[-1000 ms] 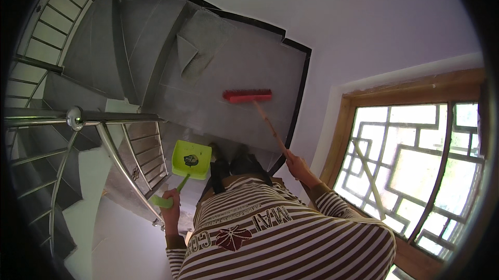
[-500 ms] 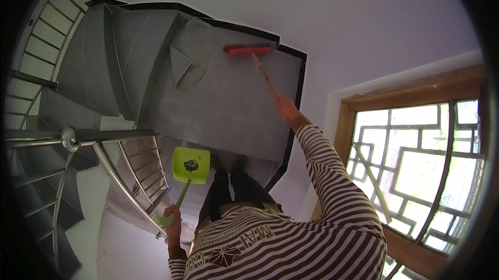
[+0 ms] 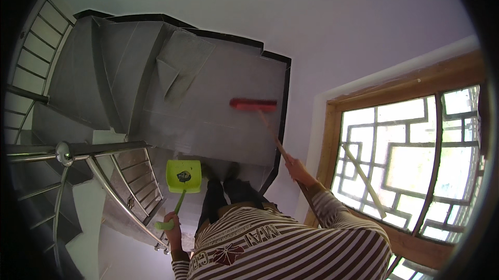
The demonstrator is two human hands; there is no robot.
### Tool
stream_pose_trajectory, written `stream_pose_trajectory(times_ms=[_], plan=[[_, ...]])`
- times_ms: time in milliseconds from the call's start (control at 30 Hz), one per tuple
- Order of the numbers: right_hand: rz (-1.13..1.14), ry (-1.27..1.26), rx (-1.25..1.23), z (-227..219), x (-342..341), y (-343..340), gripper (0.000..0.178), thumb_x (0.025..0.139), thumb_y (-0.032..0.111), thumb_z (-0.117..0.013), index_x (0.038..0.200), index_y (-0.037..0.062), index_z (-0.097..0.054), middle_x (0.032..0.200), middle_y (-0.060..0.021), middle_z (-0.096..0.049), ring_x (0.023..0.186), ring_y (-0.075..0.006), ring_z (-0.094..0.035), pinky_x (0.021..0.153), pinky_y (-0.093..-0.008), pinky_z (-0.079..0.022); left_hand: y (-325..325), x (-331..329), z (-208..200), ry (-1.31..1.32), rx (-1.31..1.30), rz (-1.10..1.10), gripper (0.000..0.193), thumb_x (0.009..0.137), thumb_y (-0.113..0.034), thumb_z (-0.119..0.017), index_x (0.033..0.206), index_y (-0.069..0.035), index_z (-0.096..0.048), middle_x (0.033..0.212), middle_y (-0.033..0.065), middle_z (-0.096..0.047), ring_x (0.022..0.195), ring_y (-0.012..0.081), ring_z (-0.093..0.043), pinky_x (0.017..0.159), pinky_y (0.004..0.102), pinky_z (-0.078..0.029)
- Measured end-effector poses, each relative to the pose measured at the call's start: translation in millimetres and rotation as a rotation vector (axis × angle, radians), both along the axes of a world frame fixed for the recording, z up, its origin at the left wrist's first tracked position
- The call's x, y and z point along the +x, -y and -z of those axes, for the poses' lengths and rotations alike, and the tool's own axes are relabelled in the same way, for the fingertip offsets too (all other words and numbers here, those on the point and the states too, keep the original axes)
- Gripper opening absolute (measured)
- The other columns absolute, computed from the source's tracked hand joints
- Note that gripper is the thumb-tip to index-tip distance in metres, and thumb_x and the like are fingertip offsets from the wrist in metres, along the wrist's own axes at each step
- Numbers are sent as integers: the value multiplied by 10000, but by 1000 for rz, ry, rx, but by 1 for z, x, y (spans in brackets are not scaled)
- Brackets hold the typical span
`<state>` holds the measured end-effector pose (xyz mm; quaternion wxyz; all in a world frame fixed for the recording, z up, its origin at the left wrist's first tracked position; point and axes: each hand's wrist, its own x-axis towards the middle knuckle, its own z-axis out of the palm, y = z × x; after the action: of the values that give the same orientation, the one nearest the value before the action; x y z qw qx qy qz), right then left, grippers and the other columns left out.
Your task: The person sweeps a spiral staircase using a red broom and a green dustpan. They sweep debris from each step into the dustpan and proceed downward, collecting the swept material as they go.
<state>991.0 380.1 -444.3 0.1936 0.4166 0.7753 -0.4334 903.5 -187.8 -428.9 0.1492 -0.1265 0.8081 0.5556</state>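
Observation:
My right hand (image 3: 300, 170) is wrapped round the long wooden handle of a red broom (image 3: 253, 105). The broom head lies on the grey tiled landing, out in front of my feet and close to the right wall; its bristles are smeared by motion. Down at the lower left, my left hand (image 3: 173, 224) grips the green handle of a lime-green dustpan (image 3: 193, 183). The pan is beside my feet on the left, with a small dark clump of debris (image 3: 184, 176) in it.
A grey mat (image 3: 188, 54) with one corner folded over lies by the steps (image 3: 112, 67) at the far left. A metal stair railing (image 3: 106, 148) runs along my left. On the right stands a wood-framed window (image 3: 416, 80) with lattice. Black skirting edges the landing.
The broom has come toward me across the landing, and my right hand has drawn back with it. My left hand keeps the dustpan in about the same place.

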Motion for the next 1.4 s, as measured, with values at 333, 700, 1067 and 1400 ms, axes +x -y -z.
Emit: stream_pose_trajectory(times_ms=[333,700,1067,1400], plan=[[-314,-274,408,46,-60,-45,471,952,163,-522,1402,29,-494,779,-219,-676,647,-354,-669,572,-442,-539,8,-7,13,56,-12,40,88,959,-116,-626,986,-32,-620,1045,62,-647,733,102,-563,616,256,-489],[-676,-254,594,154,-243,-133,412,984,114,-483,1390,52,-453,1080,-252,-663,885,-431,-651,690,-503,-521,-7,-6,1,15,-110,144,129,948,-87,-613,1041,1,-628,1068,91,-643,916,166,-592,802,312,-499],[-311,-84,240,11,-56,-121,453,981,221,-523,1421,117,-497,692,-143,-647,576,-265,-665,510,-408,-541,-15,9,18,32,-37,122,116,945,-81,-616,1033,-8,-636,978,76,-637,715,104,-553,614,271,-472],[-954,145,813,96,-171,-168,359,951,164,-559,1288,45,-598,1062,-201,-675,890,-341,-684,732,-468,-551,-15,-15,16,116,-52,144,194,948,-141,-645,1106,-29,-656,920,-3,-608,737,72,-512,644,245,-447]])
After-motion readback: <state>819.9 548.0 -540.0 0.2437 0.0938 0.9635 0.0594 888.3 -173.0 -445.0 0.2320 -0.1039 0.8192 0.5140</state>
